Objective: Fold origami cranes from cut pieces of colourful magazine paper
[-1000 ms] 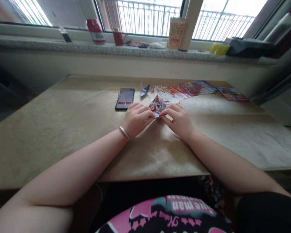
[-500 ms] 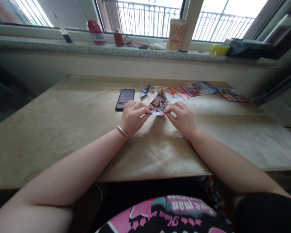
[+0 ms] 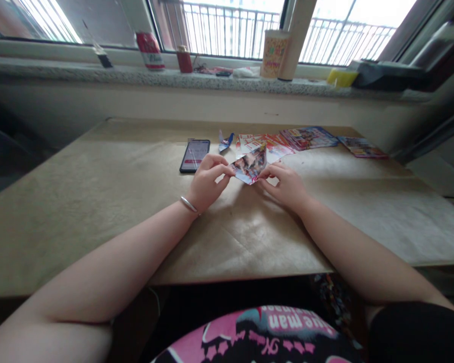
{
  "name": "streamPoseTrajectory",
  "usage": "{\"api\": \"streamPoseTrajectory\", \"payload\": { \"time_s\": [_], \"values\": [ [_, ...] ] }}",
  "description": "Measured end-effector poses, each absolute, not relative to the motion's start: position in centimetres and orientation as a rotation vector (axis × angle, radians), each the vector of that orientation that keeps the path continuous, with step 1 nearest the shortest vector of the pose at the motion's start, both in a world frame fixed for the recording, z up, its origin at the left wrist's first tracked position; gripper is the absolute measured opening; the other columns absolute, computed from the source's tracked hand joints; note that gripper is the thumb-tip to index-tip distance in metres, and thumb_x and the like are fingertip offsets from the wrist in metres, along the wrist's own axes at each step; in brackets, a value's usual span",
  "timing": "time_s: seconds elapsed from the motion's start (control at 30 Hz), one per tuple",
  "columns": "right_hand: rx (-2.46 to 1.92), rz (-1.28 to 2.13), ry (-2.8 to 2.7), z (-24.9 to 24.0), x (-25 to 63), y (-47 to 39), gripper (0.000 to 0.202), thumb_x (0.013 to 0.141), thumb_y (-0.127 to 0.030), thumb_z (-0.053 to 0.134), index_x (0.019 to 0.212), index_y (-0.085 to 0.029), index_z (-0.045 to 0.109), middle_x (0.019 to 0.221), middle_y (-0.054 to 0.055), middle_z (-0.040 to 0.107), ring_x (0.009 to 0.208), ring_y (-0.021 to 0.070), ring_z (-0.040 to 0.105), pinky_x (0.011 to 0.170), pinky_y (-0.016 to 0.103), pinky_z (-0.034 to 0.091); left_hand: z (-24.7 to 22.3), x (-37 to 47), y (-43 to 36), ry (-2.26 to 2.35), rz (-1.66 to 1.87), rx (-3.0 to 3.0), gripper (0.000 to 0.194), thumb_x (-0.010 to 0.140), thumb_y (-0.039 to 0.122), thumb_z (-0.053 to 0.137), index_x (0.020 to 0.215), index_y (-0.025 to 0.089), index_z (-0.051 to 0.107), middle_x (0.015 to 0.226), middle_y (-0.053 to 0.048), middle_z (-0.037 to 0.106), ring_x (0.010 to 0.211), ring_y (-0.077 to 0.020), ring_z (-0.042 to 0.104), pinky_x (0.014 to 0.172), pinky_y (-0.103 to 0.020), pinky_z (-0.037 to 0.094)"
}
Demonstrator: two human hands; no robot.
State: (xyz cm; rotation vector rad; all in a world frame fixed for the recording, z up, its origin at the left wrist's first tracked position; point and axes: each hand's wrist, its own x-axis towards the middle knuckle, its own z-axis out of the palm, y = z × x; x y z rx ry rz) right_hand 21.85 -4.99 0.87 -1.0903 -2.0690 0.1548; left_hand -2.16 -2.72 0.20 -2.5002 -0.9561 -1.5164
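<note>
A folded piece of printed paper (image 3: 248, 165) is held up between my two hands, a little above the table. My left hand (image 3: 209, 182) pinches its left corner between thumb and fingers; a silver bangle circles that wrist. At the lower right edge of the paper, my right hand (image 3: 283, 185) grips it with thumb and fingertips. Behind the paper lie red and white printed sheets (image 3: 276, 146). A small folded paper figure (image 3: 226, 140) stands just left of those sheets.
A phone (image 3: 195, 154) lies left of the paper on the table (image 3: 109, 201). More colourful printed sheets (image 3: 309, 137) and another stack (image 3: 362, 147) sit at the back right. The windowsill holds a red can (image 3: 150, 51), a red bottle (image 3: 184, 59) and a paper cup (image 3: 274, 54).
The folded paper has turned and tilted, its top point shifting right, and more of its printed face shows. Both hands have moved slightly and still hold it.
</note>
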Motion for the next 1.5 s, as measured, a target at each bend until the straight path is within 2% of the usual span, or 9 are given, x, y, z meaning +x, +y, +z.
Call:
{"api": "streamPoseTrajectory", "payload": {
  "time_s": [0.1,0.33,0.4,0.6,0.77,0.9,1.07,1.2,1.5],
  "values": [
    [-1.144,0.316,-1.895,0.6,21.7,-4.9,0.008,0.084,-0.028,0.060,0.090,-0.023,0.059,0.080,0.000,0.063,0.073,0.0150,0.059,0.068,0.030,0.050,0.2,-2.1,-2.8,-0.919,-1.538,-2.485,0.011,0.083,0.011,0.064,0.079,0.021,0.067,0.089,-0.001,0.056,0.086,-0.0131,0.055,0.080,-0.030,0.050],
    [-1.172,0.512,-1.599,0.0,22.3,-3.9,0.057,0.080,-0.037,0.066,0.131,-0.027,0.041,0.077,-0.003,0.061,0.065,0.0142,0.058,0.062,0.030,0.051,0.3,-2.1,-3.4,-0.850,-1.382,-2.513,0.014,0.087,0.016,0.059,0.077,0.022,0.067,0.101,-0.004,0.053,0.093,-0.0150,0.053,0.083,-0.031,0.050],
    [-1.201,0.521,-1.623,0.0,22.5,-3.8,0.053,0.080,-0.035,0.066,0.128,-0.026,0.046,0.076,-0.002,0.063,0.067,0.0151,0.060,0.065,0.032,0.052,0.4,-2.2,-3.4,-0.890,-1.332,-2.552,0.016,0.088,0.017,0.057,0.076,0.021,0.066,0.101,-0.004,0.054,0.093,-0.0151,0.053,0.083,-0.031,0.051],
    [-1.295,0.577,-1.744,-0.1,23.0,-3.7,0.016,0.078,-0.033,0.065,0.089,-0.022,0.066,0.084,0.003,0.070,0.074,0.0181,0.065,0.065,0.033,0.054,0.7,-2.6,-3.2,-0.962,-1.296,-2.566,0.014,0.081,0.010,0.052,0.074,0.020,0.060,0.102,-0.006,0.055,0.096,-0.0173,0.055,0.086,-0.034,0.051],
    [-1.260,0.429,-1.980,-0.5,24.0,-2.9,0.015,0.077,-0.029,0.067,0.089,-0.023,0.072,0.091,0.004,0.071,0.085,0.0198,0.064,0.076,0.036,0.054,0.9,-2.8,-3.3,-0.964,-1.308,-2.574,0.030,0.077,0.017,0.060,0.106,0.019,0.056,0.118,-0.010,0.058,0.113,-0.0236,0.053,0.100,-0.043,0.045],
    [-1.177,0.268,-2.207,-0.7,24.7,-2.4,0.017,0.078,-0.027,0.069,0.092,-0.022,0.075,0.089,0.006,0.071,0.090,0.0211,0.062,0.083,0.039,0.050,1.1,-2.7,-3.5,-0.945,-1.038,-2.675,0.045,0.080,0.033,0.068,0.121,0.021,0.055,0.121,-0.009,0.063,0.121,-0.0268,0.051,0.109,-0.050,0.037],
    [-1.131,0.193,-2.258,-0.9,25.0,-2.2,0.014,0.080,-0.024,0.068,0.091,-0.024,0.076,0.090,0.005,0.072,0.090,0.0203,0.062,0.086,0.038,0.049,1.1,-2.5,-4.1,-0.932,-0.744,-2.699,0.042,0.084,0.045,0.063,0.122,0.026,0.062,0.119,-0.005,0.068,0.134,-0.0317,0.042,0.119,-0.063,0.013],
    [-1.118,0.181,-2.283,-0.9,25.1,-2.2,0.014,0.081,-0.024,0.066,0.091,-0.024,0.075,0.092,0.005,0.073,0.092,0.0210,0.063,0.089,0.039,0.048,0.7,-2.5,-4.3,-0.935,-0.677,-2.697,0.038,0.086,0.048,0.061,0.116,0.026,0.068,0.124,-0.007,0.065,0.142,-0.0370,0.029,0.117,-0.066,0.013],
    [-1.135,0.179,-2.255,-0.8,25.0,-2.1,0.011,0.080,-0.024,0.065,0.085,-0.023,0.074,0.087,0.004,0.072,0.090,0.0209,0.063,0.089,0.039,0.048,0.0,-2.6,-3.9,-0.916,-0.634,-2.698,0.036,0.086,0.050,0.060,0.112,0.027,0.069,0.132,-0.007,0.058,0.144,-0.0374,0.025,0.118,-0.065,0.015]
  ]
}}
